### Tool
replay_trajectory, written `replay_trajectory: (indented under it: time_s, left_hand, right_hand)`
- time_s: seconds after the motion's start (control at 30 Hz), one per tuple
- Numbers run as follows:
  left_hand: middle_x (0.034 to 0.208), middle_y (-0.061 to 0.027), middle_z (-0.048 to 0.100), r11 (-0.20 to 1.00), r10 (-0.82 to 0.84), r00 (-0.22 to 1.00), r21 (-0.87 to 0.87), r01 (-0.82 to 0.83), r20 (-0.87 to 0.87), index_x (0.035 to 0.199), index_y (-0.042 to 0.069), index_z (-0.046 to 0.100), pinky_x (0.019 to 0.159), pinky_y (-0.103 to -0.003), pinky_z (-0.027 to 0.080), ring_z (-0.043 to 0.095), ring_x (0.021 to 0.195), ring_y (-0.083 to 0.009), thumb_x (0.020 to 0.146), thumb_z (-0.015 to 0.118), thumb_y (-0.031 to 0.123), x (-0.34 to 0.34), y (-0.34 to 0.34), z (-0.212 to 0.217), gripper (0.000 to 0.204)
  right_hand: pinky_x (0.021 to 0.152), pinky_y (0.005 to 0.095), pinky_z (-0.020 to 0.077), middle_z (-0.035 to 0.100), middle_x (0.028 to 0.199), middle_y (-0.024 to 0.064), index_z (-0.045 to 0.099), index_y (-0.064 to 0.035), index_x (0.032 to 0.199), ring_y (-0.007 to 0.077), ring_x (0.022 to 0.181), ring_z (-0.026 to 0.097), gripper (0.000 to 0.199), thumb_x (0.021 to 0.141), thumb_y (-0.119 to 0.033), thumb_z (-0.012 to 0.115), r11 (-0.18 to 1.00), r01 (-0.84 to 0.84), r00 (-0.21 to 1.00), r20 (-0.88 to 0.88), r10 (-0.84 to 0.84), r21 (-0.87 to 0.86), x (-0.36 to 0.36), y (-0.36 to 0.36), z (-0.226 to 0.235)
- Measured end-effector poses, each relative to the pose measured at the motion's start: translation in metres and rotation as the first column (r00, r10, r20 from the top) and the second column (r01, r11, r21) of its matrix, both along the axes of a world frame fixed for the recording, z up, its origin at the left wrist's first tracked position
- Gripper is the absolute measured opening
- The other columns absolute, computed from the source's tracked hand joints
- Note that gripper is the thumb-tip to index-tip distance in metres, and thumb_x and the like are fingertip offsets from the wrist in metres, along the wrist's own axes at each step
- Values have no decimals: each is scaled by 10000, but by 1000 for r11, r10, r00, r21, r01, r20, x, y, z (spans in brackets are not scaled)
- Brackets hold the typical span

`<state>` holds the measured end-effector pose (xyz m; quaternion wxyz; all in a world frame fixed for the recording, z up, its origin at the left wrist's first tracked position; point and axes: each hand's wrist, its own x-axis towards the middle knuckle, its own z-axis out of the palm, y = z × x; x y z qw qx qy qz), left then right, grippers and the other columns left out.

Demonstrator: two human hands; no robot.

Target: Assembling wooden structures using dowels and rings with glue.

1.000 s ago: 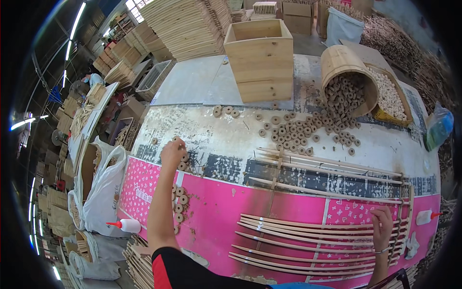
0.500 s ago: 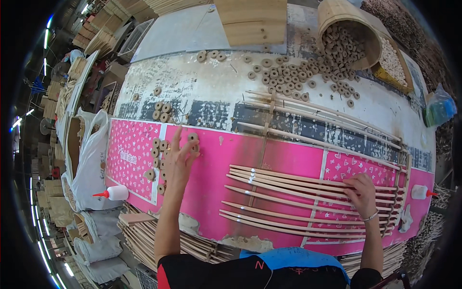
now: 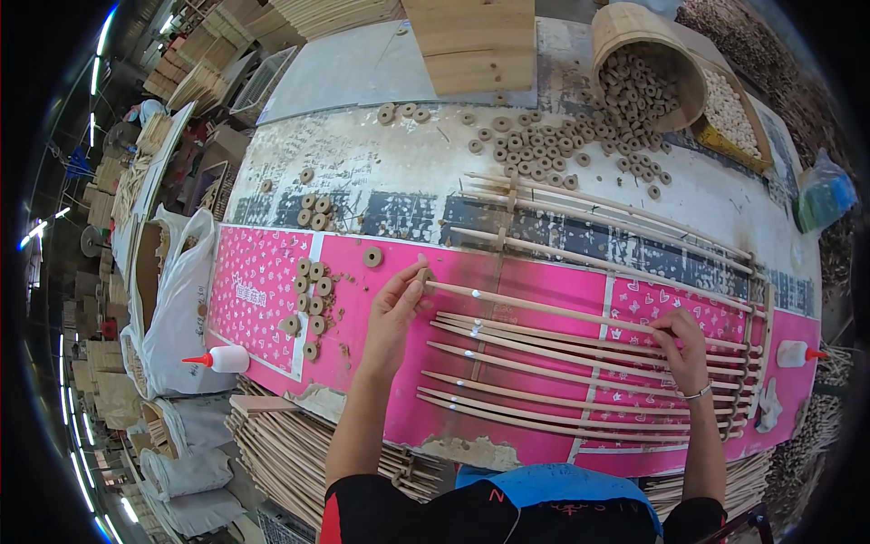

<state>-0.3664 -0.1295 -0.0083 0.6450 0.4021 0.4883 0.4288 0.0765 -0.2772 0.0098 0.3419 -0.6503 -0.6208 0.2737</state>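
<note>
My left hand [image 3: 399, 299] pinches a small round wooden ring [image 3: 424, 276], seen edge-on, at the left end of a thin wooden stick [image 3: 544, 305]. Whether the stick has entered the ring's hole cannot be made out. Further right, my right hand [image 3: 681, 344] grips the same stick, its fingers closed round it. Below it several more sticks [image 3: 544, 381] lie side by side, some with white dabs near their left tips. Loose wooden rings [image 3: 316, 305] sit in a group left of my left hand, and a single ring [image 3: 372, 257] lies nearer to it.
A tipped wooden bucket [image 3: 625, 27] spills rings at the back right, beside a tray of pale pieces [image 3: 728, 113]. White bottles with red tips stand at the left [image 3: 227, 359] and right [image 3: 791, 354]. A notched wooden rack [image 3: 752, 349] supports the sticks' right ends.
My left hand has moved right from the ring group, bringing a ring to the stick's tip. My right hand has raised that stick's left end away from the others.
</note>
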Motion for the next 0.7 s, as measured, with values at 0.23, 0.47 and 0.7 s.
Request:
replay_trajectory:
  time_s: [0.23, 0.47, 0.7]
  left_hand:
    - [1239, -9, 684, 998, 2, 985, -55, 8, 175, 1433, 81, 616, 909, -273, 537, 654, 1099, -103, 1095, 575, 180, 4, 1, 3, 354]
    - [1129, -17, 675, 1000, -29, 999, 13, 29, 36, 1601, 84, 372, 878, -278, 563, 678, 1034, -117, 1036, 672, 138, 32, -3, 12, 642]
    - [1030, -81, 715, 995, 92, 996, 44, -91, -15, 1687, 105, 92, 796, -282, 565, 685, 914, -124, 932, 806, 145, 55, -4, 12, 1040]
  right_hand:
    - [708, 310, 472, 569, 913, 79, 675, 32, 1012, 183, 813, 584, 80, 944, 47, 637, 1000, 14, 1000, -9, -13, 23, 2, -1, -4]
    - [697, 330, 511, 608, 942, 97, 692, 16, 1016, 214, 835, 637, 125, 896, 49, 686, 998, -5, 1000, 28, 4, 60, -13, 8, 4]
    - [698, 366, 517, 620, 891, 107, 702, -13, 1000, 258, 826, 639, 151, 853, -3, 738, 976, -19, 971, 236, -34, 217, -10, 13, 7]
